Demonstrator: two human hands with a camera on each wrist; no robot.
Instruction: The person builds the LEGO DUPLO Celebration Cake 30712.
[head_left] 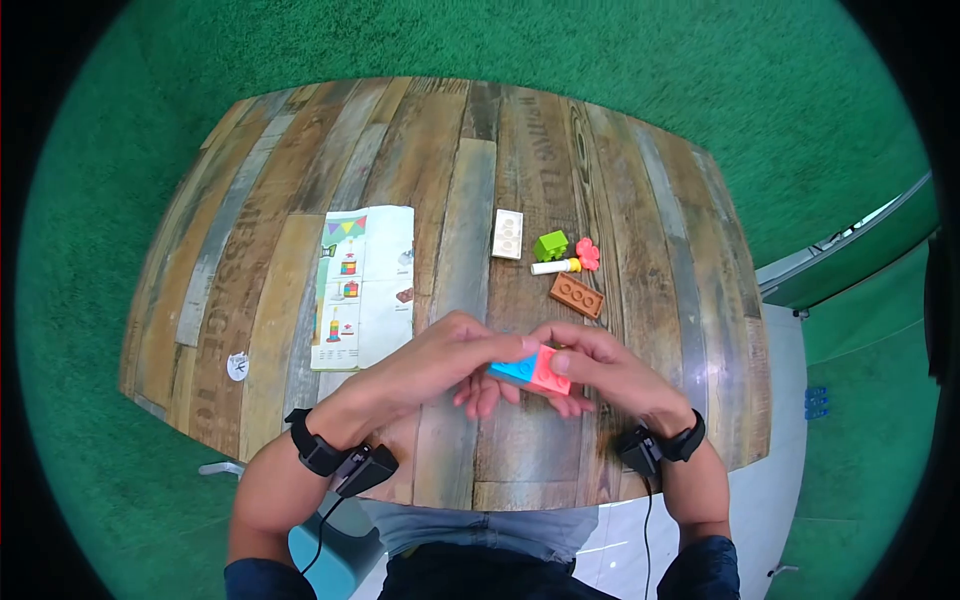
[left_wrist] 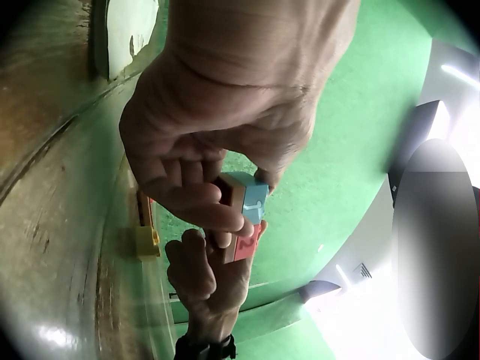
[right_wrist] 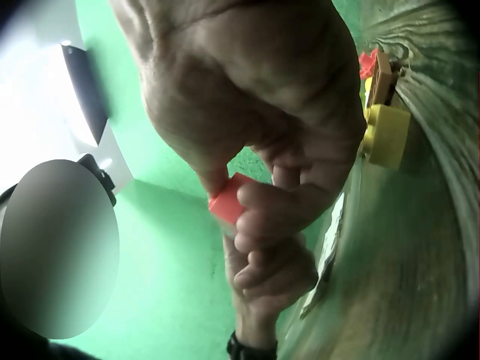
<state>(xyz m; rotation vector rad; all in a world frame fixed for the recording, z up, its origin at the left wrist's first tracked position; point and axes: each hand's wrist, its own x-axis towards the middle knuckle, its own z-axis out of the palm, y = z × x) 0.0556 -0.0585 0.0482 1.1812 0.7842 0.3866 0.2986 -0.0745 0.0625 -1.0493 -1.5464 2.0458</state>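
Observation:
Both hands hold a small toy brick assembly over the near part of the table. A blue brick (head_left: pixel 513 368) sits beside a red brick (head_left: pixel 551 372), and the left wrist view shows a paler layer under them. My left hand (head_left: pixel 455 350) pinches the blue end, thumb on top and fingers beneath. At the red end, my right hand (head_left: pixel 605 372) grips with its thumb on the studs. A yellow brick (right_wrist: pixel 388 135) stands on the table beside the hands in both wrist views; in the head view it is hidden.
An open picture booklet (head_left: pixel 385 260) lies left of centre. Beyond the hands are a white brick (head_left: pixel 507 234), a green brick (head_left: pixel 550 246), a red flower piece (head_left: pixel 588 254), a white tube with a yellow end (head_left: pixel 552 268) and a brown brick (head_left: pixel 577 296). A round label (head_left: pixel 237 366) lies far left.

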